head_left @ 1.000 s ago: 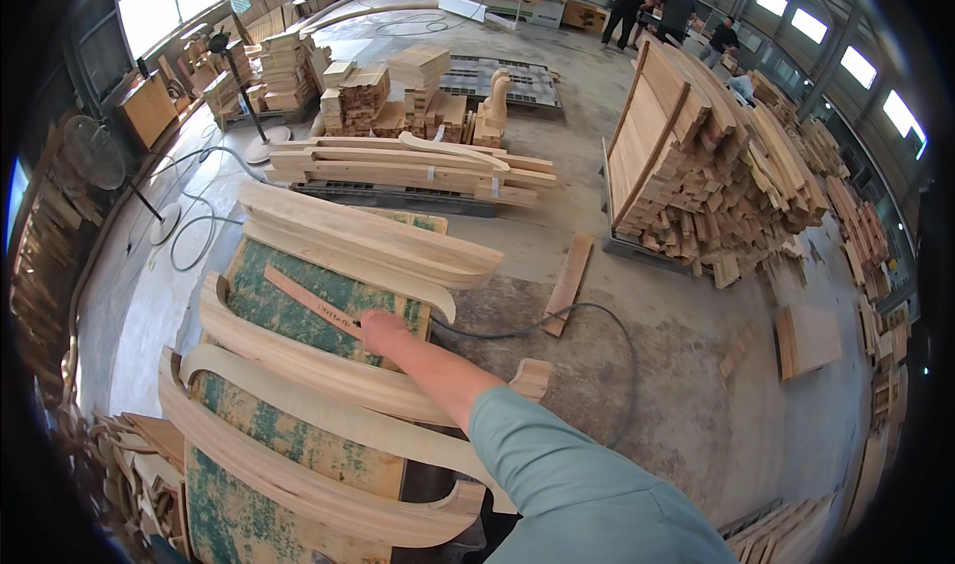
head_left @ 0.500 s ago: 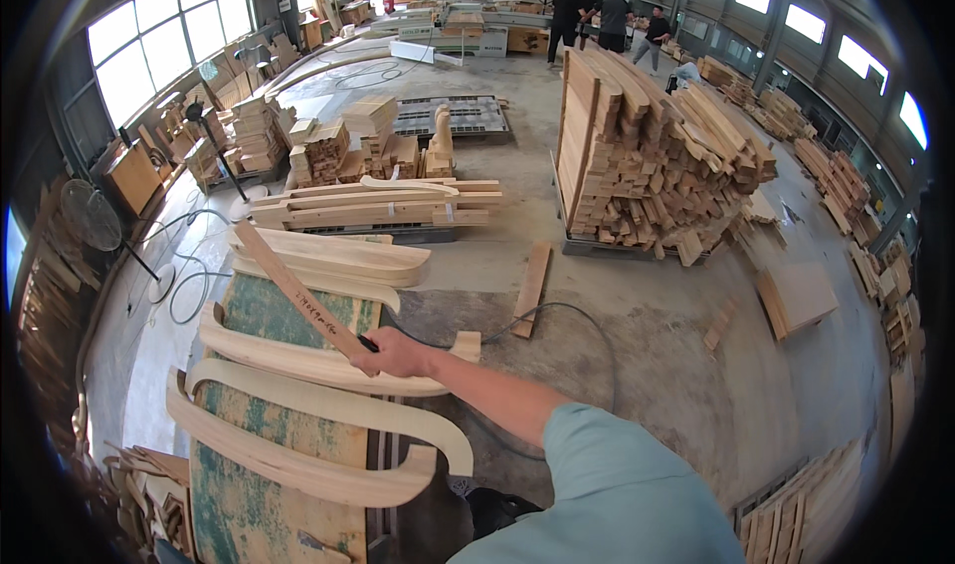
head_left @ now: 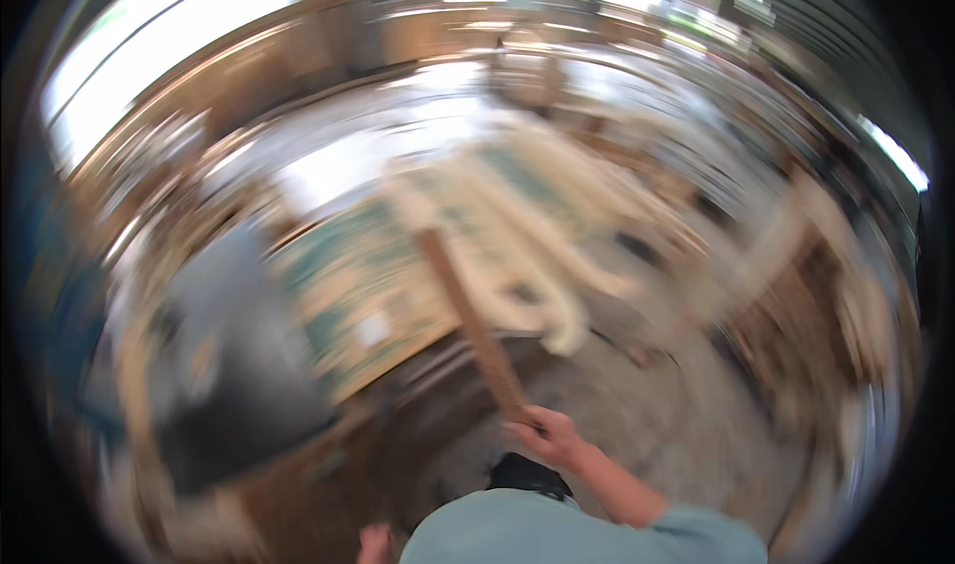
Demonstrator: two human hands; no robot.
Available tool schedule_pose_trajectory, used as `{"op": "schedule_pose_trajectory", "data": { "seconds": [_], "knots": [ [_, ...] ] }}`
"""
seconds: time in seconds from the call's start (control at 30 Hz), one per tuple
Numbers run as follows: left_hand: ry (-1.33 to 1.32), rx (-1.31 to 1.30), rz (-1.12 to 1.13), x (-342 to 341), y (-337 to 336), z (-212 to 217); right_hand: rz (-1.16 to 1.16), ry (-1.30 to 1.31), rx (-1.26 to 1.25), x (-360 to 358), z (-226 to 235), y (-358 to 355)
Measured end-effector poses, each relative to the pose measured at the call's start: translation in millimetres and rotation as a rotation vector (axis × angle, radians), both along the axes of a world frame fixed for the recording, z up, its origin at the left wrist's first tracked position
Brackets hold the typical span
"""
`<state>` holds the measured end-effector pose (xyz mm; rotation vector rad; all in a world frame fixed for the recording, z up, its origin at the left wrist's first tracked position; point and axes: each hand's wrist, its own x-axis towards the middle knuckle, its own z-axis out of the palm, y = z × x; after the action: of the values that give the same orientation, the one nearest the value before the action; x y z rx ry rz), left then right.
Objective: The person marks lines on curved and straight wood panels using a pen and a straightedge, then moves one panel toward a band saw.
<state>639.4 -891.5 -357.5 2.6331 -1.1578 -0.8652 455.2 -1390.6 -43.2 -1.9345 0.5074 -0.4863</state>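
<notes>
My right hand is closed around the lower end of a long, flat wooden strip. The strip slants up and to the left, over the edge of the workbench. A small dark thing, its kind unclear, also shows in that grip. Low at the picture's bottom edge, only a smeared part of my left hand is visible, and its fingers cannot be made out. Several pale curved wooden pieces lie side by side on the worn green workbench top, beyond the strip. Head motion blurs most of the picture.
Left of the workbench is a dark grey flat-topped surface. A blurred stack of wood stands at the right. Bright windows run along the far wall.
My view has swung left, so the workbench and curved pieces now appear turned and farther right. My right hand is lower and nearer my body, still holding the strip. My left hand has come into view.
</notes>
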Motion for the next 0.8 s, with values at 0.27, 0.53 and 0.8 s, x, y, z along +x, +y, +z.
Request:
{"op": "schedule_pose_trajectory", "data": {
  "seconds": [0.27,0.53,0.8],
  "knots": [
    [0.232,-0.183,1.601,-207.2,66.0,41.5,0.771,0.143,-0.11,14.1,-50.0,107.3],
    [0.441,-0.202,1.802,-451.9,83.6,19.1,1.315,0.167,-0.319,17.5,-46.1,204.3],
    [0.362,-0.248,2.04,-493.5,150.2,9.4,1.509,0.365,-0.322,41.5,-48.7,355.5]
  ]
}}
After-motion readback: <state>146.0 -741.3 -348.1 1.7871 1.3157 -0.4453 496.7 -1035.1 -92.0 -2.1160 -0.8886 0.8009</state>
